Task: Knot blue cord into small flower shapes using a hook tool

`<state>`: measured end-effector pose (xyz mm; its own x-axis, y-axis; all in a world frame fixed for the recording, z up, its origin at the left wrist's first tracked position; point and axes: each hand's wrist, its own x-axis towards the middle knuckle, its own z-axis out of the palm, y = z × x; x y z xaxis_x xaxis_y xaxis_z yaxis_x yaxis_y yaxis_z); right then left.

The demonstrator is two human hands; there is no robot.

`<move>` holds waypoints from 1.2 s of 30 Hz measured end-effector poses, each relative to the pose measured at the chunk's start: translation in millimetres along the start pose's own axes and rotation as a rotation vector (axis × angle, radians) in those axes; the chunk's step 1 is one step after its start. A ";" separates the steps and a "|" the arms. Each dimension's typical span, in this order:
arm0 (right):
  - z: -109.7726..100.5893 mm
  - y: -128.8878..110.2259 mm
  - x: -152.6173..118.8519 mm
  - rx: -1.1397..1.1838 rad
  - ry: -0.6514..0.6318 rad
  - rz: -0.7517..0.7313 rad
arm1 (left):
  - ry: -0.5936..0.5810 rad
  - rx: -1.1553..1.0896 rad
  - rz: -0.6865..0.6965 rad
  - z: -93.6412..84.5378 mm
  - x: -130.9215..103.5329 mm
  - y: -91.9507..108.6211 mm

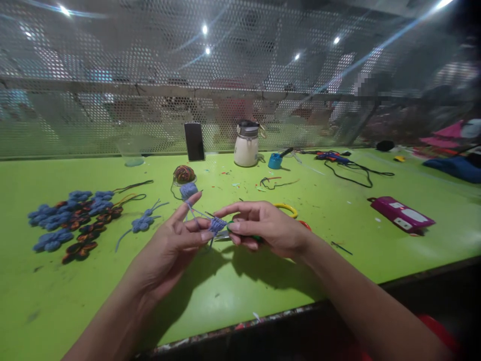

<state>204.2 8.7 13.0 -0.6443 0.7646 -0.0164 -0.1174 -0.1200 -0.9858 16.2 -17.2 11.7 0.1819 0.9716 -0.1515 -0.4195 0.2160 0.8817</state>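
My left hand (180, 238) pinches a small piece of blue crochet work (217, 225), with blue yarn running over its raised index finger. Fingers of my right hand (259, 223) are closed around the green handle (255, 237) of a crochet hook, whose tip meets the blue piece. Behind my left hand lies a ball of blue yarn (188, 190), next to a multicoloured yarn ball (184, 174). A single blue crochet flower (143, 222) rests left of my left hand. Scissors with yellow and red handle loops (287, 208) lie partly hidden behind my right hand.
Blue flowers (52, 239) and dark orange flowers (79, 249) are grouped on the green table (233, 296) at left. A phone (194, 142), white bottle (246, 148), blue pot (275, 161) and clear cup (132, 153) stand at the back. A purple case (402, 214) lies right.
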 end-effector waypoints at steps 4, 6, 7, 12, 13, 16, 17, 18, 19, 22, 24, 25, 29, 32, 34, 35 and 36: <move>-1.4 -2.3 -1.1 -0.017 0.005 0.022 | 0.009 0.018 -0.035 -1.4 -0.2 0.1; -2.0 -2.6 -1.3 -0.022 0.001 0.027 | 0.009 0.015 -0.037 -2.2 -0.1 -0.2; -2.1 -2.6 -1.3 -0.020 -0.003 0.030 | 0.003 0.014 -0.036 -2.5 0.0 -0.4; -0.6 -3.5 -0.1 0.050 -0.025 0.062 | -0.023 0.009 -0.008 -3.3 1.6 -1.5; -0.2 -3.7 0.2 0.067 -0.029 0.070 | -0.023 0.008 -0.001 -3.4 1.8 -1.6; 0.2 -3.8 1.0 0.095 -0.038 0.079 | -0.025 0.012 -0.002 -3.5 1.6 -1.2; 0.1 -3.6 1.2 0.098 -0.042 0.079 | -0.029 0.015 -0.006 -3.4 1.2 -1.1; -0.2 -3.2 1.3 0.099 -0.048 0.076 | -0.031 0.020 -0.007 -3.1 0.9 -1.0; -0.4 -2.7 1.3 0.100 -0.052 0.073 | -0.030 0.029 -0.001 -2.8 0.6 -1.2; -0.6 -1.6 0.9 0.087 -0.042 0.054 | -0.013 0.086 0.060 -1.4 0.5 -2.5; 0.0 -1.5 0.6 0.069 -0.017 0.045 | -0.002 0.126 0.109 -0.7 1.2 -3.8; 0.4 -1.5 0.5 0.059 -0.006 0.043 | 0.000 0.138 0.126 -0.6 1.7 -4.5; 1.5 -1.1 1.0 -0.004 0.017 0.024 | 0.005 0.156 0.148 -1.0 3.2 -6.2; 2.3 -0.9 1.7 -0.073 0.031 0.010 | 0.011 0.164 0.147 -0.2 3.4 -6.7; 3.2 -1.6 2.1 -0.112 0.041 0.009 | 0.015 0.168 0.140 1.0 3.1 -6.7; 3.6 -2.2 2.2 -0.127 0.046 0.011 | 0.016 0.166 0.135 1.7 2.8 -6.6; 4.1 -2.8 2.2 -0.139 0.050 0.013 | 0.020 0.161 0.132 2.4 2.5 -6.4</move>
<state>200.0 8.2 16.4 -0.6060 0.7947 -0.0340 -0.0017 -0.0440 -0.9990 21.4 -16.4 6.8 0.1164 0.9925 -0.0375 -0.2905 0.0701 0.9543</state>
